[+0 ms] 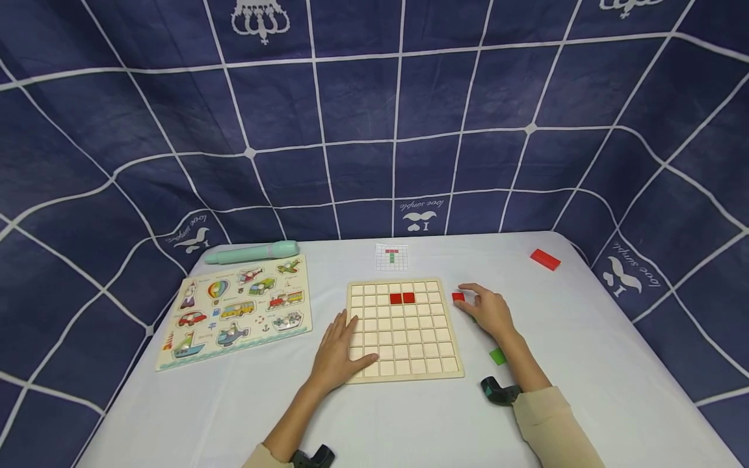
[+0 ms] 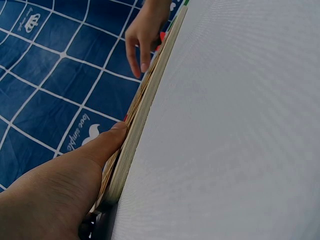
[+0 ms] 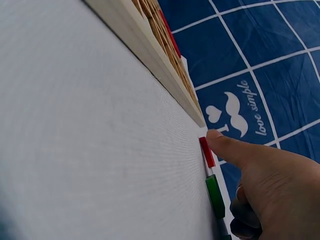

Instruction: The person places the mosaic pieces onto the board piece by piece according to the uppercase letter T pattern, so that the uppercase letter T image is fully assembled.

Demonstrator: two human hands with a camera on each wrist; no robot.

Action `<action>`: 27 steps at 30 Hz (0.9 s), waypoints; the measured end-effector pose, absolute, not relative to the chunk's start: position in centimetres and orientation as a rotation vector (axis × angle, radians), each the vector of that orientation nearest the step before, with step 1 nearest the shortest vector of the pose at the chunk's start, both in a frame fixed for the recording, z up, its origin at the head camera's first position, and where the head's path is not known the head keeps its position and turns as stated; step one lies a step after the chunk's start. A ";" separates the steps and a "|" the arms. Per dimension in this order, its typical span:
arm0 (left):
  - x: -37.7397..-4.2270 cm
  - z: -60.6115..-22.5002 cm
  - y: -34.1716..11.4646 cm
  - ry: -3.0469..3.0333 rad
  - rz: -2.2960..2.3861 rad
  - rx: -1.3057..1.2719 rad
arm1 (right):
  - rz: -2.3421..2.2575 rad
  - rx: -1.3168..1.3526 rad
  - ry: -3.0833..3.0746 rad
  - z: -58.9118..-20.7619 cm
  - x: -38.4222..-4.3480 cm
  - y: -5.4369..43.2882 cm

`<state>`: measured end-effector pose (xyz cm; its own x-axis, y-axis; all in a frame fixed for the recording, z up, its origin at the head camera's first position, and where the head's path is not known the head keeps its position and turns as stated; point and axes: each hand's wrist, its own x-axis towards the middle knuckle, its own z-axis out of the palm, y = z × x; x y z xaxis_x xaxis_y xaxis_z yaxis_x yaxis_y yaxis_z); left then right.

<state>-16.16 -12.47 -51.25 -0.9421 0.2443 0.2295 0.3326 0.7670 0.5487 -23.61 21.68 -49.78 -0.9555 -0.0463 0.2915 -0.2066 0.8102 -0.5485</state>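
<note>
My left hand (image 1: pixel 337 351) rests flat over the left edge of a wooden grid board (image 1: pixel 459 344), fingers straight and thumb on its near part. Two red square tiles (image 1: pixel 408 298) sit side by side in the board's second row. Just right of the board, my right hand (image 1: pixel 490 313) reaches over a loose red tile (image 1: pixel 458 296), with index finger and thumb spread apart around it. From the right wrist, the thumb (image 3: pixel 235 148) shows right at that red tile (image 3: pixel 207 152). A green tile (image 3: pixel 215 196) lies close by, mostly hidden under the hand in the head view.
Another green tile (image 1: pixel 497 356) lies beside the right forearm. Behind the board is a small pattern card (image 1: pixel 392 258). A red block (image 1: pixel 545 259) sits at the back right. On the left are a picture puzzle board (image 1: pixel 234 311) and a mint-green cylinder (image 1: pixel 251 252).
</note>
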 end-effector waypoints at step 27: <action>-16.1 -51.2 -12.5 -2.807 -0.921 -0.473 | 0.868 0.193 -2.860 -49.8 -23.7 21.9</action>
